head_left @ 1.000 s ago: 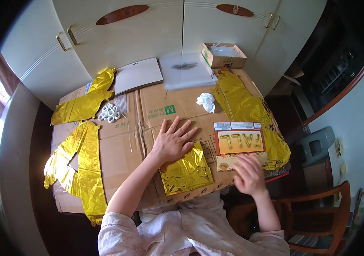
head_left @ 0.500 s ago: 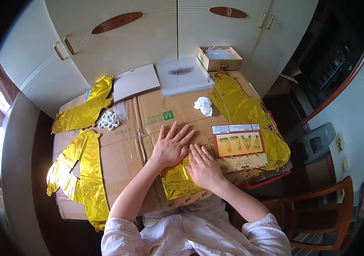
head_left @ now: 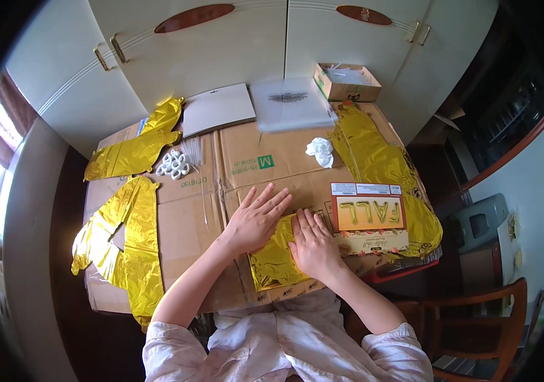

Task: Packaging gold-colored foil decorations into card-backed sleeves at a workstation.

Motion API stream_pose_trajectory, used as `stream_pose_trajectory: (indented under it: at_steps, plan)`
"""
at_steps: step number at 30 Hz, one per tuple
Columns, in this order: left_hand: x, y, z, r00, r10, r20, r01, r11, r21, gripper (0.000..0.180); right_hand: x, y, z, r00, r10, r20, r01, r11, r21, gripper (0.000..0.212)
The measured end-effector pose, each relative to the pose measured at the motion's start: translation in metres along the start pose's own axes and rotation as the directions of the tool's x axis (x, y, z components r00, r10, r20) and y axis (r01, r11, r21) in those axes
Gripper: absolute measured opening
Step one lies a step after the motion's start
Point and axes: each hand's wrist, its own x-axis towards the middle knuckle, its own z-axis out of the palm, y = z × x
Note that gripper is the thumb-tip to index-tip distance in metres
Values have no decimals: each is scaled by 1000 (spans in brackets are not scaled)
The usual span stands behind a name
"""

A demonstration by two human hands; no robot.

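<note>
A flat, folded piece of gold foil, apparently a foil balloon [head_left: 271, 266], lies near the front edge of the cardboard-covered table. Over its left upper part is my left hand [head_left: 256, 219], palm down, fingers stretched out toward the far right. My right hand [head_left: 315, 248] lies flat on the foil's right side, its fingers extended and pointing away from me. Neither hand grips anything. Just right of my right hand sits a printed orange-and-cream card package [head_left: 369, 216] with a picture of gold letter balloons.
More gold foil balloons lie at the back left [head_left: 133, 153], front left [head_left: 139, 239] and right [head_left: 374, 149]. White rings [head_left: 173, 165], thin clear straws [head_left: 193, 151], crumpled tissue [head_left: 320, 153], white cards [head_left: 219, 109], clear bags [head_left: 291, 108] and an open box [head_left: 348, 91] surround them. A wooden chair [head_left: 476, 351] stands right.
My hands have moved apart, uncovering more foil between them. The left hand's fingers are closer together. The whole view has shifted slightly.
</note>
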Motion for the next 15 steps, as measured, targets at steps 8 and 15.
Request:
stream_pose_trajectory:
  at_steps: [8,15]
  plan:
    - [-28,-3,0,986,103,135,-102,995,-9,55,-1,0,2,1000,-14,25,15,999,-43,55]
    - [-34,-12,-9,973,109,204,-120,992,43,60,-1,2,-1,999,-16,37,18,999,-35,56]
